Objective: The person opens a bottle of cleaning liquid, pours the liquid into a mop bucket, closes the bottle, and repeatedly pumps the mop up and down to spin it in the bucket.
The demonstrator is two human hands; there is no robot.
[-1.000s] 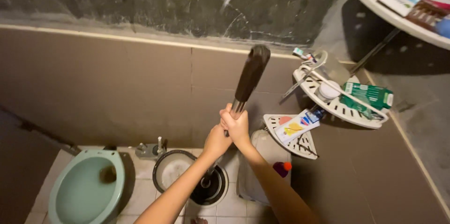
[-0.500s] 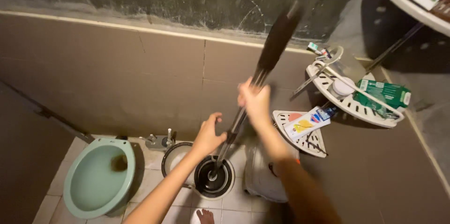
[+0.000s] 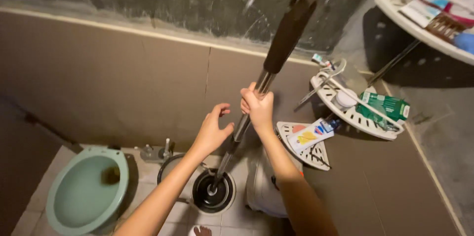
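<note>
The pole [image 3: 247, 117] runs on a long slant: its dark grip end is up by the wall, above and right of the hands, and its metal shaft drops down and left into the round black bucket [image 3: 213, 192] on the floor, where the lower end sits inside the rim.

The right hand [image 3: 257, 107] is closed around the metal shaft just below the dark grip and is the only one with hold of the pole. The left hand [image 3: 213, 129] is lower and left of it, fingers spread and curled, right beside the shaft; whether a fingertip touches it I cannot tell. It is the hand nearer the bucket.

Left of the bucket stands a green toilet [image 3: 84, 194]; a white corner shelf [image 3: 363, 107] with bottles and a green box hangs right of the pole.
</note>
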